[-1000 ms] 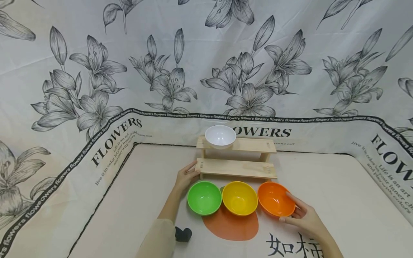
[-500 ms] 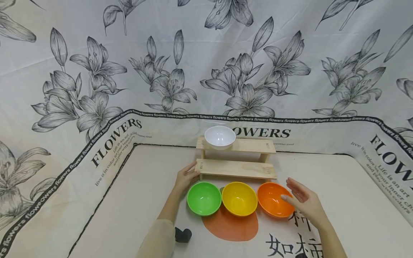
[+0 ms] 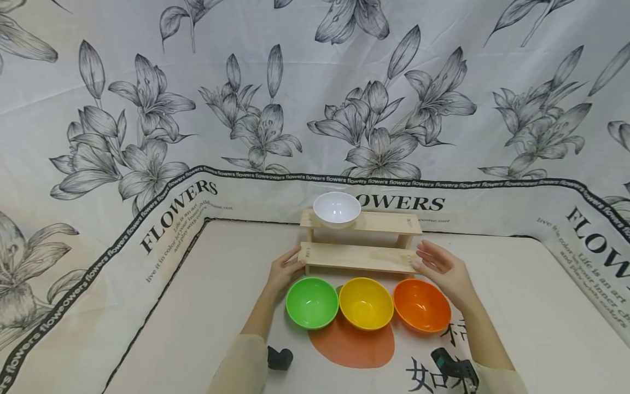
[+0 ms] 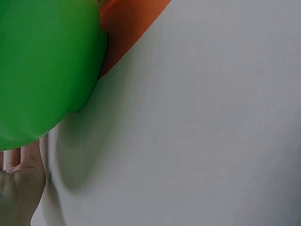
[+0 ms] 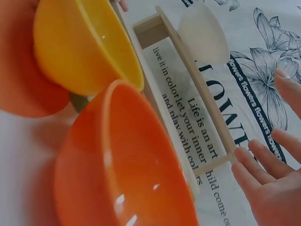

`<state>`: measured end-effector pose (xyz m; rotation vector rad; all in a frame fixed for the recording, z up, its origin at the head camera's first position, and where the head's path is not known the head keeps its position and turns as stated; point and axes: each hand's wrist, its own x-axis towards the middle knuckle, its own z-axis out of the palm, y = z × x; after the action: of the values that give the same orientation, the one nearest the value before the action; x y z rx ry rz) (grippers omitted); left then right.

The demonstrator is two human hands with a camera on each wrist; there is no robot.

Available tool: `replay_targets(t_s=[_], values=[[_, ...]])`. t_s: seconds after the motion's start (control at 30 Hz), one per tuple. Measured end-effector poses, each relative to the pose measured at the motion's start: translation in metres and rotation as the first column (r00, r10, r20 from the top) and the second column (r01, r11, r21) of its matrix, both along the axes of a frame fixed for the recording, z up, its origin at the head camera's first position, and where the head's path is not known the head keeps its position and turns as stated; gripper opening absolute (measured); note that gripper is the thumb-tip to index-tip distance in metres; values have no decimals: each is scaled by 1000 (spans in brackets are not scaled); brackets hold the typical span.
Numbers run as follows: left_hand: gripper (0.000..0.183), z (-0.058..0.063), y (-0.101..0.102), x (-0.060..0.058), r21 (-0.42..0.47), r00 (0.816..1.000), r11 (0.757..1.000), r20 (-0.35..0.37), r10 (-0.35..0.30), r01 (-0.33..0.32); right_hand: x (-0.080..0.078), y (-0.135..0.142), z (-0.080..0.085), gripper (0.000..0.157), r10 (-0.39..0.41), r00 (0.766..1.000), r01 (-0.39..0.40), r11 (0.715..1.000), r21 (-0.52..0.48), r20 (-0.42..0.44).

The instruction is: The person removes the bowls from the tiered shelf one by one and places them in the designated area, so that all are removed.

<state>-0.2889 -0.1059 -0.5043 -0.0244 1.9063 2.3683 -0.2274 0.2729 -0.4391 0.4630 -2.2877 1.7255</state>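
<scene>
My left hand [image 3: 285, 268] rests at the left end of the two-tier wooden shelf [image 3: 359, 256], fingertips against its lower board. In the left wrist view a green bowl [image 4: 42, 66] covers most of that hand's fingers. My right hand [image 3: 445, 271] is at the right end of the same board, thumb near the board edge and fingers spread. The right wrist view shows these fingers extended and holding nothing. In front of the shelf, the green bowl [image 3: 312, 302], a yellow bowl [image 3: 366, 303] and an orange bowl [image 3: 421, 305] stand upright in a row.
A white bowl [image 3: 337, 209] sits on the left part of the shelf's upper board. Behind the shelf hangs a flower-printed cloth [image 3: 266, 137]. The pale tabletop [image 3: 197, 328] carries an orange printed shape [image 3: 351, 347] and black characters [image 3: 423, 377].
My right hand has let go of the orange bowl, lifted off it and moved forward to the shelf's right end. The left hand and the bowls have stayed in place.
</scene>
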Motion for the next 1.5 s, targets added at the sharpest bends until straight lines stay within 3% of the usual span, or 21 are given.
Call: replay_targets(t_s=[0.07,0.13,0.37,0.67,1.13,1.5], values=[[55,0,0,0,1,1000,1000,1,3,-3,-6,-8,7,60,12,1000,-12,999,-34,-2],[55,0,0,0,-5,1000,1000,-5,6,-6,-5,-20,27,62,3,999,-4,1000,7,37],[54,-1,1,0,-14,1000,1000,-10,8,-8,-27,-39,46,64,61,995,-57,997,-57,78],[54,2,2,1,13,1000,1000,-4,9,-9,-50,-57,49,62,126,987,-113,984,-140,95],[54,2,1,1,24,1000,1000,-10,1,-1,-78,-88,50,65,168,977,-148,978,-148,132],[54,1,2,1,-9,1000,1000,-11,11,-11,-91,-110,51,68,192,968,-179,980,-91,163]])
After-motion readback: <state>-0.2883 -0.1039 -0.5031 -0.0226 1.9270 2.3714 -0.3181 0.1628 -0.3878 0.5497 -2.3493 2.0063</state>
